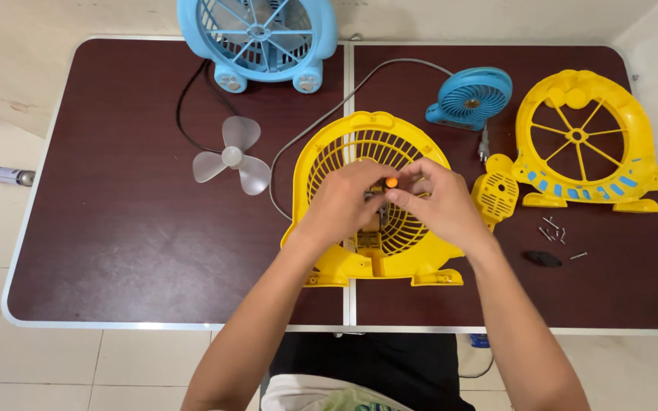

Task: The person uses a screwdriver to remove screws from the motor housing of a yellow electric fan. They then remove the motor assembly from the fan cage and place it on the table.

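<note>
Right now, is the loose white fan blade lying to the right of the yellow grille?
No, the white fan blade lies left of the yellow grille.

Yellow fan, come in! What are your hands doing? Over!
Left hand and right hand both on yellow fan shell, pinching a small orange part at its middle. Loose blade and screws lie apart. Nothing blocking.

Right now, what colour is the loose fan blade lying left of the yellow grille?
Translucent white, three-lobed fan blade, clearest in the head view, lying on the dark brown table.
</note>
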